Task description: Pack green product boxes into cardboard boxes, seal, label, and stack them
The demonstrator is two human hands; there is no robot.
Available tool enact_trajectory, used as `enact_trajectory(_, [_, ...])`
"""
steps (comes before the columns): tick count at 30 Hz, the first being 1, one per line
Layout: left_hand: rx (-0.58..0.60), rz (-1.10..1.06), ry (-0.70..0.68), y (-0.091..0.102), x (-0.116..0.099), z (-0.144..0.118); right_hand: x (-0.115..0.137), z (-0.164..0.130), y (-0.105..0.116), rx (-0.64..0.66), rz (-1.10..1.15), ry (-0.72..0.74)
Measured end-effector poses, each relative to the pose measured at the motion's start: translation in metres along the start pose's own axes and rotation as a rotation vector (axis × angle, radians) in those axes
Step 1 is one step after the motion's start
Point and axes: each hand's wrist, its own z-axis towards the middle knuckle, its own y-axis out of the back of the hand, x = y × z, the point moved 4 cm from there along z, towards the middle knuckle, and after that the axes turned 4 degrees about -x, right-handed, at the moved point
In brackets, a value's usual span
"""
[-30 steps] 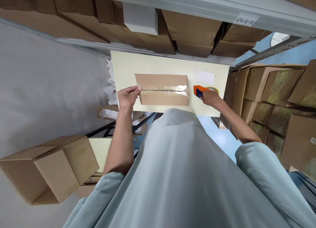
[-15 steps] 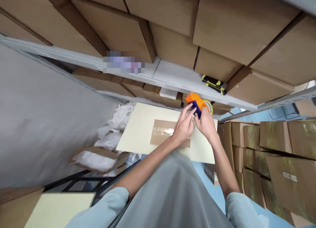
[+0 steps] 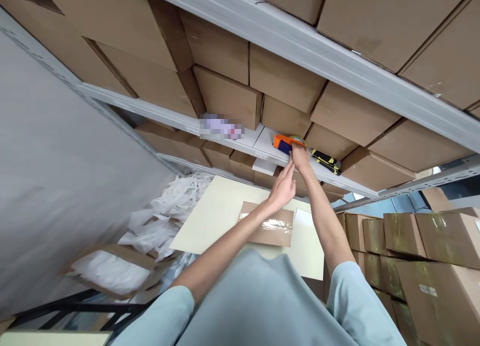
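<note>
Fingers of our left hand [image 3: 283, 186] hang loose and empty above the taped carton [image 3: 267, 225] on the near worktop [image 3: 210, 216]; farther off, our right hand [image 3: 300, 156] grips the orange tape dispenser [image 3: 285, 142] on the shelf [image 3: 262, 141]. Sealing looks finished.

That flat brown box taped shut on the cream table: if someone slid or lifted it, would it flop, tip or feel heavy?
The taped box is low and wide, so it probably would not tip. Its cardboard looks stiff, so it should hold its shape. The glossy tape strip may be slick under fingers, and the smooth table should let it slide. Its weight cannot be told.
</note>
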Motion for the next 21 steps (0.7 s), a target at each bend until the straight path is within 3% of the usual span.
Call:
enact_trajectory(3, [0.053, 0.039, 0.081, 0.009, 0.017, -0.049, 0.0, -0.013, -0.012, -0.099, -0.014, 0.012])
enact_trajectory(5, [0.051, 0.085, 0.186, 0.031, 0.04, -0.087, -0.001, -0.047, -0.026, -0.183, 0.005, -0.014])
enact_trajectory(8, [-0.018, 0.194, 0.405, 0.083, 0.082, -0.153, -0.006, -0.131, -0.068, -0.199, 0.098, -0.113])
enact_trajectory(10, [-0.034, 0.265, 0.566, 0.116, 0.106, -0.196, -0.008, -0.196, -0.104, -0.127, 0.188, -0.195])
enact_trajectory(12, [-0.014, 0.303, 0.709, 0.136, 0.121, -0.229, -0.009, -0.251, -0.141, -0.016, 0.266, -0.289])
enact_trajectory(14, [0.025, 0.297, 0.802, 0.136, 0.127, -0.248, -0.01, -0.289, -0.176, 0.115, 0.323, -0.384])
enact_trajectory(16, [0.066, 0.253, 0.857, 0.119, 0.127, -0.253, -0.01, -0.305, -0.206, 0.202, 0.374, -0.461])
enact_trajectory(21, [0.091, 0.315, 0.982, 0.064, 0.118, -0.237, -0.023, -0.294, -0.252, 0.138, 0.517, -0.68])
